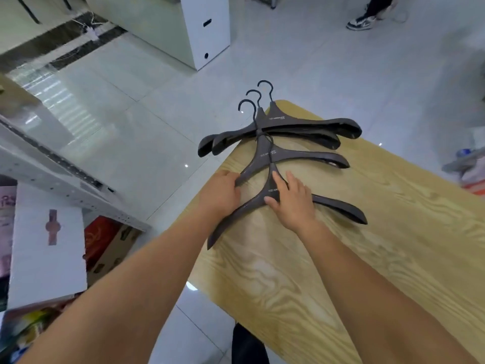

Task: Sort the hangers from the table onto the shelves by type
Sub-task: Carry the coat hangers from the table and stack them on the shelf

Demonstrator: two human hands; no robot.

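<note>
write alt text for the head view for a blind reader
A person's left hand grips one arm of a dark brown wide-shouldered hanger while the right hand holds the middle of a matching nearer hanger on a light wood-grain table. Two more such hangers lie overlapped at the table's far corner.

A white cabinet (207, 30) is standing on a pale, glossy tiled floor (157, 106) that is reflecting soft light. Left of the cabinet, a dark marble strip (52, 46) is crossing the floor; right of the cabinet, a sneaker (360, 22) is resting. Nearer than the cabinet, a light wood-grain table (393, 245) is stretching forward, with grey metal shelving (65, 158) sitting nearer-left.
</note>
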